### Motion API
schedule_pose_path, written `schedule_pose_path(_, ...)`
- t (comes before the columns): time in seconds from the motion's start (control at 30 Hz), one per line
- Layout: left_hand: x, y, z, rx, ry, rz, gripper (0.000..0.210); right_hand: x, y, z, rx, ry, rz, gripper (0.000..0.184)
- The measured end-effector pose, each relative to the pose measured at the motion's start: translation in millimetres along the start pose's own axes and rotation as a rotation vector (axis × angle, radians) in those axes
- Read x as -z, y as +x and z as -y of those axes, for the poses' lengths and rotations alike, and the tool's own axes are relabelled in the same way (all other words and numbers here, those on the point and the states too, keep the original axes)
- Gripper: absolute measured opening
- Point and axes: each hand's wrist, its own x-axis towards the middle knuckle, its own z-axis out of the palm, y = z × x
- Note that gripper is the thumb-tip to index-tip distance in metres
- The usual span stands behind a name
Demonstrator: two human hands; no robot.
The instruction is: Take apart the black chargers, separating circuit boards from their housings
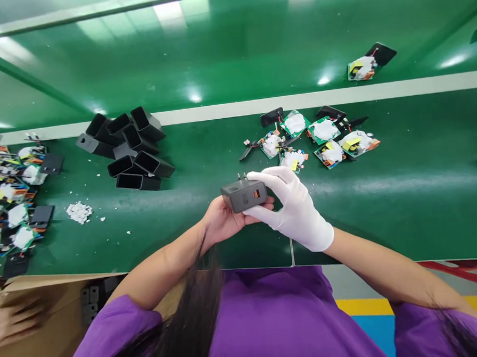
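A black charger is held up over the near part of a green bench, in front of the person's purple shirt. Its two metal prongs stick out on the far side, and the face with an orange slot looks back toward the person. The bare left hand cups the charger from the left and below, its fingers stretched beneath it so that the tips show past the right end. The right hand, in a white glove, pinches the charger's right end, thumb low and forefinger at the upper corner. Beyond the charger and to its right lies a loose group of circuit boards topped with white patches; farther off that way sits a single board with a black plate. To the charger's left are a cluster of black cases, a little heap of white scraps and, at the far left, more boards. Nearer than the charger, low at the left, another person's hand shows by a cardboard box; it is blurred, so whether it touches the box is hard to say.
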Motion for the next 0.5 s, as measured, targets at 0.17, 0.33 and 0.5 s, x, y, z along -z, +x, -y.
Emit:
schedule_pose_path(0.17,1.3,-1,1,0.052,-0.113,-0.013,0.034,0,-1,2,0.069,-0.090,-0.026,0.040)
schedule_pose_path(0.33,-3.1,1,-1,0.104,-0.114,-0.082,0.028,3,-4,8,0.171,-0.215,-0.053,0.033)
schedule_pose_path(0.5,-1.6,2,-4,0.160,-0.093,-0.087,0.026,6,-4,10,0.237,-0.259,-0.072,0.027)
